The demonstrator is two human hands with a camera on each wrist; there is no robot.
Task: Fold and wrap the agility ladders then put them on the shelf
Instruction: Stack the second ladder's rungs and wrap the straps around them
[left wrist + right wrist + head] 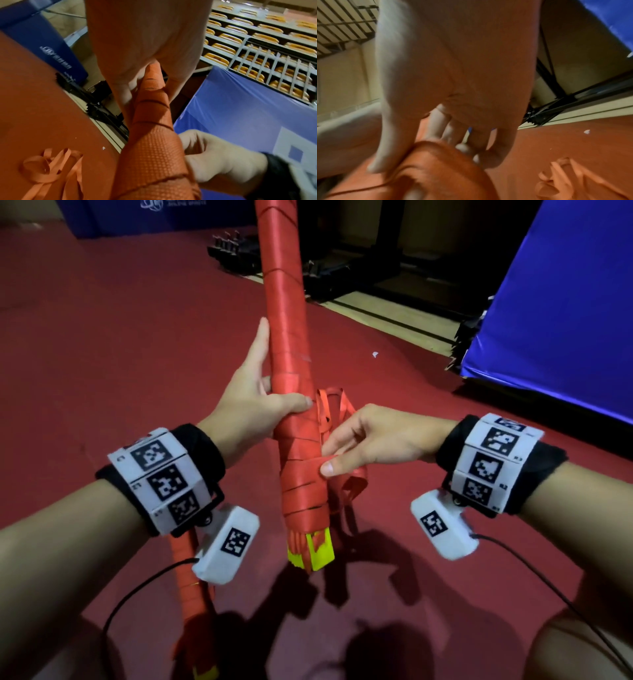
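Ladder bundle (291, 378): folded agility ladder, rungs stacked into a long rod, red strap wound round it in spirals; held in mid-air w/ far end tilted up and away, yellow rung ends (313, 553) showing at near end below the fingers. Left hand (246, 402) grips the bundle at mid-length: thumb pressed across the near face, index finger laid straight up along the left side, other fingers curled behind (left wrist view: fingers closed round the wrap). Right hand (370, 440) just below and right of left thumb; thumb and index finger pinch a strap end (317, 463) against the bundle's right side, remaining fingers loosely curled. Right wrist view blurred; finger detail there cannot be told. Loose strap loops (334, 405) hang off the bundle between the two hands and trail below the right fingers. Second bundle (191, 587), also red-wrapped w/ yellow end, lies on red floor (120, 354) under left wrist. Blue cover (561, 302) beyond right hand. Shelf (257, 44) w/ rows of orange-yellow items visible past left fingers, well apart from bundle.
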